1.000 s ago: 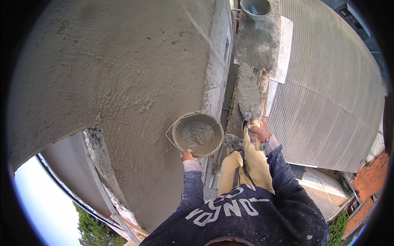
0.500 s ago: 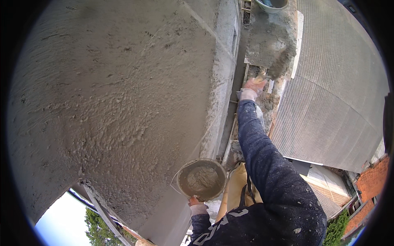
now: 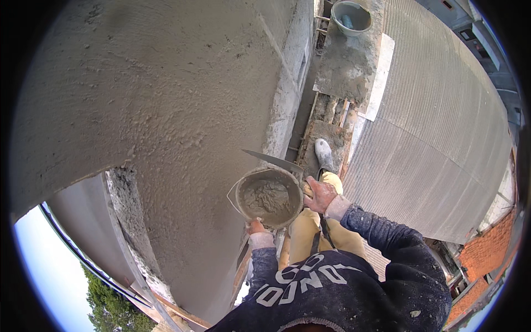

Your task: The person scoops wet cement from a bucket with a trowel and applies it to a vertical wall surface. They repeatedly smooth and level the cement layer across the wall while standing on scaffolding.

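My left hand point(image 3: 256, 227) grips the near rim of a round bucket point(image 3: 239, 195), which holds wet grey mortar point(image 3: 267, 198). At the bucket's right side, my right hand point(image 3: 319, 195) is closed round the handle of a trowel point(image 3: 274, 160). Its long thin blade stretches leftward past the far rim of the bucket, seen nearly edge-on. The bucket's wire handle hangs down on the left side. Left of the bucket rises a wall point(image 3: 166, 122) coated in wet grey mortar, rough in the middle and smoother farther up.
A plank walkway point(image 3: 345, 63) smeared with mortar runs ahead, with a gap between boards. On it stands another bucket point(image 3: 352, 29) with something blue inside. My white boot point(image 3: 323, 154) is on the nearer board. A corrugated roof point(image 3: 431, 122) lies to the right.
My right hand has come back from the far walkway, bringing the trowel to the bucket. The mortar that was on the trowel no longer shows. The view has shifted.
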The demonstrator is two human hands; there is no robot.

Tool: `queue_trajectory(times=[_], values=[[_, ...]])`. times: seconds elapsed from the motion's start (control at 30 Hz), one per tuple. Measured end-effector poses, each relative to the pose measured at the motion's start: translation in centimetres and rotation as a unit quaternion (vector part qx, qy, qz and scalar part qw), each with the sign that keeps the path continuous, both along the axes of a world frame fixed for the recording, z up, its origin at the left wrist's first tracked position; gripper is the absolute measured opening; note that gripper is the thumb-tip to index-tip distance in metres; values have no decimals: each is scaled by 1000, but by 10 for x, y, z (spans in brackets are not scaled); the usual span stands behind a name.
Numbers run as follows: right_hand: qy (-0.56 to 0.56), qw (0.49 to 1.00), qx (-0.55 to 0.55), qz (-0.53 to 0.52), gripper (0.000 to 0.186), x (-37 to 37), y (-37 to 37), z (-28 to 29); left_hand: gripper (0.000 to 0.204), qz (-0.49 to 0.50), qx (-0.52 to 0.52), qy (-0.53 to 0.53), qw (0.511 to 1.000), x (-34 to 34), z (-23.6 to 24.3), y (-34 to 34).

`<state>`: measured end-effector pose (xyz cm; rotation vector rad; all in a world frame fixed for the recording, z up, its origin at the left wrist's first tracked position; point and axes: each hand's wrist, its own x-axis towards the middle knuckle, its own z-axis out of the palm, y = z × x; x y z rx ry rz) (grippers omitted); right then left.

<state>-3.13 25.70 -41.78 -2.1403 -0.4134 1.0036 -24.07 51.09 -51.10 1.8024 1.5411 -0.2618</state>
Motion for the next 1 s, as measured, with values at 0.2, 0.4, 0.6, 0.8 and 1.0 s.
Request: queue_trajectory(times=[0.2,0.4,0.6,0.8,1.0], values=[[-129,972,-133,144,40,-19,-8,13,34,182,-7,-261,948,85,80,-40],[-46,964,-179,192,42,-11,32,46,48,15,101,-321,942,114,142,-43],[-124,973,-131,142,56,18,-3,104,65,-62,91,-463,879,126,201,-29],[295,946,27,131,27,30,-7,95,71,-86,2,-520,850,124,257,-40],[265,925,270,37,25,-48,29,67,58,75,-114,-486,863,100,244,-14]])
